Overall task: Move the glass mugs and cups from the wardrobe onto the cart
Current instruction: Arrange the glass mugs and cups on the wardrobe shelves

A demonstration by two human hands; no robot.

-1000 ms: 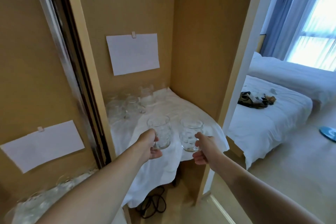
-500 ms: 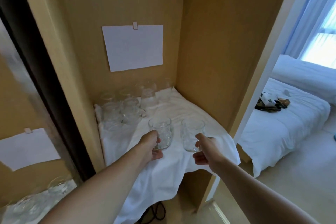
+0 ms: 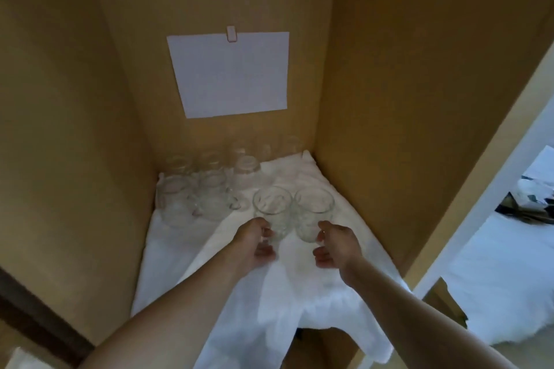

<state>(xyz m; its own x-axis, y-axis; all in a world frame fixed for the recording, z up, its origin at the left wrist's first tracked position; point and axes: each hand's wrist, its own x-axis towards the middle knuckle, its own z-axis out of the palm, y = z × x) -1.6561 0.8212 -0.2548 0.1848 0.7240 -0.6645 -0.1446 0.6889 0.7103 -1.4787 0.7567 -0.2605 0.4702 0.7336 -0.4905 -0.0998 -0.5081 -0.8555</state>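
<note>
Inside the wardrobe (image 3: 374, 99), the left hand (image 3: 254, 244) is gripping one glass mug (image 3: 272, 213) while the right hand (image 3: 337, 244) is gripping another mug (image 3: 313, 214), both at about 12 o'clock over the white cloth (image 3: 269, 284). More glasses (image 3: 209, 189) are standing at 11 o'clock.

Single head-worn view, looking forward and down into a wardrobe (image 3: 389, 69) alcove, close above its cloth-covered shelf (image 3: 269, 293)

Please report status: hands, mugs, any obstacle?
Left hand grips left mug. Right hand grips right mug. Both mugs over white cloth. Path back clear.
</note>
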